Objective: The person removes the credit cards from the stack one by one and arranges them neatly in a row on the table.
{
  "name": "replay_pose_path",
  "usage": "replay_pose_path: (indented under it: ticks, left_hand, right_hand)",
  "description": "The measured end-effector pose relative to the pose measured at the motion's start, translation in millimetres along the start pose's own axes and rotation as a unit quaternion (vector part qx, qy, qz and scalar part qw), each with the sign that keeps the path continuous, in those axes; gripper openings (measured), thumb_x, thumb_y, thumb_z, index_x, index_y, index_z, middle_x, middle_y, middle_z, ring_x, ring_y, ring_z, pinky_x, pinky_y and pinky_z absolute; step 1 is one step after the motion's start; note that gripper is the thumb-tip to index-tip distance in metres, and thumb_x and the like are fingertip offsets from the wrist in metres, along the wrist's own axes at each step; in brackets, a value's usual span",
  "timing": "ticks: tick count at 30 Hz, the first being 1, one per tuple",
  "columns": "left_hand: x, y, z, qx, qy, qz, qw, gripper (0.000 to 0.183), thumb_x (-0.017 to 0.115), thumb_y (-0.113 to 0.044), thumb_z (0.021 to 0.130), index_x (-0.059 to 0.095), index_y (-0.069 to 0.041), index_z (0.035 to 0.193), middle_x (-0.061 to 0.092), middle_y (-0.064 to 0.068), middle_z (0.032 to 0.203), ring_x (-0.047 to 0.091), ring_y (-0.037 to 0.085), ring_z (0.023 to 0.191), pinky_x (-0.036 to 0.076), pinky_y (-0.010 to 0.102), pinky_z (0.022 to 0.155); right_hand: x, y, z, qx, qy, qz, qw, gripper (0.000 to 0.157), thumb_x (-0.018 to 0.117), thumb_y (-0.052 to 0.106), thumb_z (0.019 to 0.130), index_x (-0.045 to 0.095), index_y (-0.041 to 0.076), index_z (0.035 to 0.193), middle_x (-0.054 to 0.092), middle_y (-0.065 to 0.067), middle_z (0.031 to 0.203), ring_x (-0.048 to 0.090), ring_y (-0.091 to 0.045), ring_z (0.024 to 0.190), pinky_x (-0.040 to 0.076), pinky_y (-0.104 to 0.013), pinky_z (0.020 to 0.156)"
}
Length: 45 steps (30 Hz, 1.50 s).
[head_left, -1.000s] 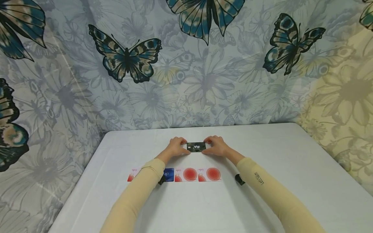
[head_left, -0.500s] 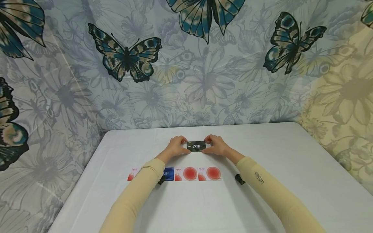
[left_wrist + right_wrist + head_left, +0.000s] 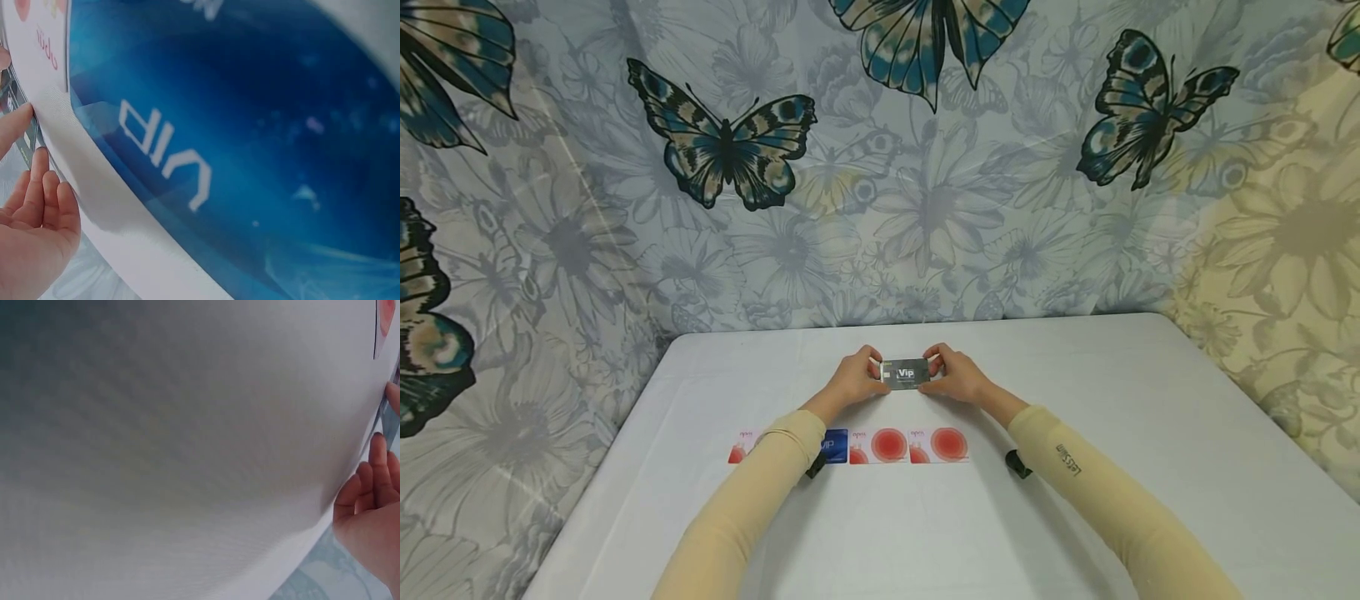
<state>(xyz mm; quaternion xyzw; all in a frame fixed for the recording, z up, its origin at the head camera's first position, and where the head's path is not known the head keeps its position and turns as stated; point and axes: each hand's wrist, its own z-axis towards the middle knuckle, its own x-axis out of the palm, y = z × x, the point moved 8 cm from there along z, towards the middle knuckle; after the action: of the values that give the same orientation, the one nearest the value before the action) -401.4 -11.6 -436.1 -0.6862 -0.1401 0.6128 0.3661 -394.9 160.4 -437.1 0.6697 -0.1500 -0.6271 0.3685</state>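
Note:
A dark grey card with "Vip" on it is held between both hands near the back of the white table. My left hand pinches its left edge between thumb and fingers. At its right edge, my right hand pinches it the same way. In the left wrist view, the left hand grips the card at the frame's edge, with a blue card large in front. The right wrist view has the right hand at its edge, with only a sliver of card showing.
Nearer than the hands, a row of cards lies on the white table: a blue card, a red-and-white card and another red-and-white card. The left forearm partly covers a card at the left end. A butterfly-patterned cloth hangs behind.
The grey card has tilted up a little toward the camera, and its face looks lighter than before. Both hands keep their hold, with the fingers raised slightly. The row of cards is unchanged.

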Motion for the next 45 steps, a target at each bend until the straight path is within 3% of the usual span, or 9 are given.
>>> replay_pose_path:
  ticks: [7, 15, 23, 33, 37, 45]
  left_hand:
    - [-0.5, 2.7, -0.9, -0.013, 0.000, -0.004, 0.9999, 0.057, 0.084, -0.012, 0.074, 0.052, -0.004, 0.120, 0.058, 0.003, 0.088, 0.052, 0.016, 0.076, 0.045, 0.029, 0.073]
    - [-4.1, -3.4, -3.7, 0.029, -0.009, 0.018, 0.9994, 0.059, 0.085, -0.012, 0.075, 0.052, -0.004, 0.124, 0.058, 0.002, 0.090, 0.050, 0.017, 0.080, 0.043, 0.030, 0.077]
    - [-8.4, -5.6, -9.7, 0.047, -0.018, 0.039, 0.9980, 0.056, 0.084, -0.016, 0.076, 0.055, -0.007, 0.123, 0.058, -0.001, 0.090, 0.049, 0.020, 0.090, 0.042, 0.034, 0.082]
    - [-7.8, -5.6, -13.5, 0.064, -0.024, 0.064, 0.9956, 0.052, 0.084, -0.018, 0.077, 0.058, -0.005, 0.120, 0.060, 0.001, 0.093, 0.050, 0.020, 0.090, 0.045, 0.034, 0.083]
    - [-5.2, -4.1, -13.0, 0.044, -0.015, 0.069, 0.9965, 0.053, 0.083, -0.018, 0.079, 0.057, -0.007, 0.124, 0.061, 0.003, 0.098, 0.051, 0.021, 0.094, 0.044, 0.035, 0.087]
    - [-5.9, -4.8, -11.9, 0.044, -0.016, 0.095, 0.9943, 0.056, 0.083, -0.024, 0.079, 0.057, -0.010, 0.126, 0.061, 0.004, 0.103, 0.052, 0.020, 0.094, 0.046, 0.036, 0.084]
  right_hand:
    - [0.2, 6, -2, -0.038, -0.011, -0.009, 0.999, 0.056, 0.082, 0.011, 0.077, 0.053, -0.002, 0.123, 0.059, -0.008, 0.091, 0.043, -0.017, 0.072, 0.036, -0.031, 0.070]
    - [-2.4, 11, -7, -0.062, -0.032, -0.015, 0.997, 0.055, 0.083, 0.009, 0.075, 0.054, 0.002, 0.122, 0.059, -0.007, 0.091, 0.045, -0.022, 0.079, 0.036, -0.034, 0.075]
    - [-4.9, 18, -13, -0.088, -0.045, -0.023, 0.995, 0.056, 0.083, 0.009, 0.074, 0.054, 0.002, 0.121, 0.060, -0.008, 0.092, 0.045, -0.024, 0.082, 0.037, -0.036, 0.077]
    - [-3.1, 16, -16, -0.075, -0.043, -0.050, 0.995, 0.056, 0.082, 0.011, 0.077, 0.055, 0.004, 0.125, 0.061, -0.008, 0.098, 0.048, -0.026, 0.088, 0.040, -0.039, 0.081]
    - [-2.8, 15, -16, -0.078, -0.042, -0.052, 0.995, 0.055, 0.082, 0.012, 0.077, 0.056, 0.003, 0.125, 0.061, -0.006, 0.097, 0.048, -0.026, 0.090, 0.040, -0.040, 0.082]
    - [-3.9, 15, -16, -0.078, -0.043, -0.056, 0.994, 0.055, 0.082, 0.013, 0.077, 0.056, 0.003, 0.124, 0.060, -0.004, 0.096, 0.049, -0.026, 0.091, 0.041, -0.040, 0.083]
